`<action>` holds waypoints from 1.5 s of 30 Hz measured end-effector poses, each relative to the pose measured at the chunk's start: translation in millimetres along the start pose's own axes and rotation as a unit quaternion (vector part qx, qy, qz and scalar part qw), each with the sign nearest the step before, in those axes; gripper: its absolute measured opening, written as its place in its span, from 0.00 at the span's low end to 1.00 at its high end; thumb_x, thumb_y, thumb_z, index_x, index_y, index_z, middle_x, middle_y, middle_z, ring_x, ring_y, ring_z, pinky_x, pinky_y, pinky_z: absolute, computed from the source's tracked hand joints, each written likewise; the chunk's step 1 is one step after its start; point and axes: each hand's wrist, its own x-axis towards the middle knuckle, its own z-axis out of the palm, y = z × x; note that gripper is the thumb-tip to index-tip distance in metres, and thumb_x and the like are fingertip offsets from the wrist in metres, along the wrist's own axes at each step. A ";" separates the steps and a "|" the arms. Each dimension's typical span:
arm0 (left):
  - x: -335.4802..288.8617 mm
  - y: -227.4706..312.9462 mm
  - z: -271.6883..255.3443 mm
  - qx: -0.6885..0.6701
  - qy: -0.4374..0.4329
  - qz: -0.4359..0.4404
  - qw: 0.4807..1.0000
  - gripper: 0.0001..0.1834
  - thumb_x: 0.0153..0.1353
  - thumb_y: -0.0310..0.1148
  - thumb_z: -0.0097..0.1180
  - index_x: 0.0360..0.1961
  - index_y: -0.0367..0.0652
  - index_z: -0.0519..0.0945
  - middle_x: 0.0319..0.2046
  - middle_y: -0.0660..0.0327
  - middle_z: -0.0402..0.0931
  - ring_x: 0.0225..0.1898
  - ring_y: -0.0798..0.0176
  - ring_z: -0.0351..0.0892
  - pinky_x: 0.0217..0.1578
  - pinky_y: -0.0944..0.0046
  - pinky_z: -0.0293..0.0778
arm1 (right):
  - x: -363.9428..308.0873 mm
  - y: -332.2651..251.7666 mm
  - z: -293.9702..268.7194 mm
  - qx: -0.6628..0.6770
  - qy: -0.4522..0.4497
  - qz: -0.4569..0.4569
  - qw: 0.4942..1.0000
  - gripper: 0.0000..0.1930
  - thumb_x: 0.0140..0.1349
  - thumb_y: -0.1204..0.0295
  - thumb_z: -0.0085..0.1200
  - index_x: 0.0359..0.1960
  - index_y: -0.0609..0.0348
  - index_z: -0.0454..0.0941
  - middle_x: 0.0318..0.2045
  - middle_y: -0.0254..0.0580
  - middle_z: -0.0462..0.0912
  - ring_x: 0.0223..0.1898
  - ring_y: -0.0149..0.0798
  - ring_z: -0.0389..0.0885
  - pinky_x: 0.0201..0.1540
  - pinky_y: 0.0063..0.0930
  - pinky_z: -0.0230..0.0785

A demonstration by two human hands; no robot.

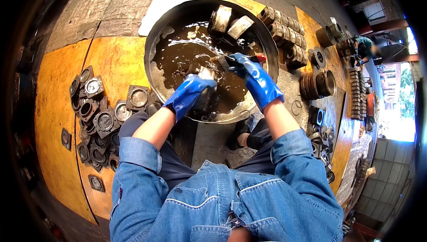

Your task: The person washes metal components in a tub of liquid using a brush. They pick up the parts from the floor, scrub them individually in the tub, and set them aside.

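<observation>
My left hand (pixel 191 91), in a blue rubber glove, is closed on a wet metal block (pixel 206 74) over the dark liquid, and its lower part is hard to make out. The gloved right hand (pixel 252 75) grips a flat brush (pixel 222 62) whose bristle end points left toward the block. Both hands are inside a large round metal basin (pixel 151 62) of murky brown liquid. At the basin's far side, two metal blocks, one of them a pale-topped block (pixel 240 27), stick out of the liquid.
Left of the basin lies a heap of square metal flanges (pixel 105 121) on yellow boards (pixel 58 153). Stacked metal blocks (pixel 287 33) and thick rings (pixel 318 85) stand to the right, with more parts (pixel 322 135) near my right leg. Farther right, another person (pixel 365 48) bends over.
</observation>
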 end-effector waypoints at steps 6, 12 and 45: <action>10.6 -15.2 -6.5 0.129 -0.004 0.105 0.986 0.21 0.62 0.44 0.67 0.39 0.31 0.89 0.23 0.55 0.81 0.29 0.67 0.77 0.35 0.60 0.76 | 61.1 44.4 -14.1 0.036 0.065 0.145 0.987 0.11 0.72 0.65 0.63 0.50 0.57 0.87 0.45 0.41 0.92 0.40 0.35 0.90 0.39 0.29 0.86; -5.0 28.2 7.3 0.248 0.059 -0.027 0.967 0.24 0.62 0.47 0.67 0.41 0.31 0.89 0.32 0.53 0.87 0.35 0.61 0.83 0.42 0.58 0.77 | 44.5 75.4 -33.3 -0.159 -0.124 -0.077 0.976 0.19 0.78 0.63 0.48 0.59 0.56 0.85 0.48 0.41 0.90 0.51 0.37 0.87 0.56 0.30 0.78; 25.2 -24.4 16.4 0.175 0.067 0.042 0.981 0.19 0.53 0.32 0.71 0.44 0.31 0.86 0.33 0.58 0.87 0.31 0.64 0.83 0.34 0.60 0.78 | 78.7 74.9 -10.3 -0.248 0.007 0.103 0.963 0.19 0.62 0.54 0.67 0.47 0.54 0.90 0.35 0.38 0.89 0.34 0.35 0.82 0.39 0.35 0.72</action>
